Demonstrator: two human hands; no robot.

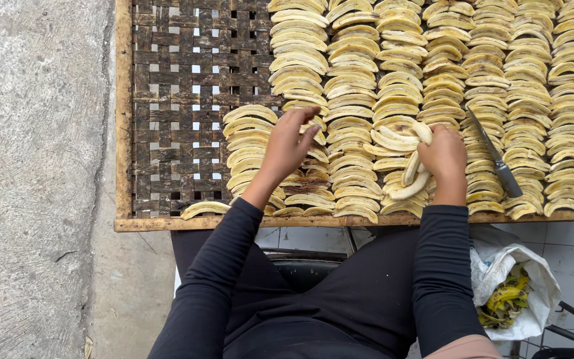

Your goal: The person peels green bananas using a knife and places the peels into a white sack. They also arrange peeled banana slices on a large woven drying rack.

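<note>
Hidden/cut off: woven tray (167, 100) runs out of view at top and right; person's lap and legs under its near edge; left fingertips partly behind slices, so contact is hard to judge.
Hard to make out: whether the thumb of the right hand presses the slices or only lies on them.
Bag: white plastic bag (529, 292) low right, crumpled, open mouth, green-yellow banana peels (506, 299) inside; no label readable.
Tray: dark woven strips, pale wooden frame, left part bare.
Banana slices: pale yellow banana slices (353, 93) laid in tight overlapping columns over the middle and right of the tray.
Left hand: left hand (288, 147) over the second column from the left, palm down, fingers curled and spread loosely, tips on or just above a slice; nothing clearly gripped.
Right hand: right hand (444, 159) closed around a small bunch of held slices (414, 169), which fan out toward the left hand, over the near middle columns.
Arms: both in black long sleeves, reaching forward from the near edge, wrists apart.
Knife: knife (493, 156) lies on the slices just right of the right hand, dark handle nearest, blade pointing away.
Floor: grey concrete (34, 166) left, white tiles below tray.
</note>
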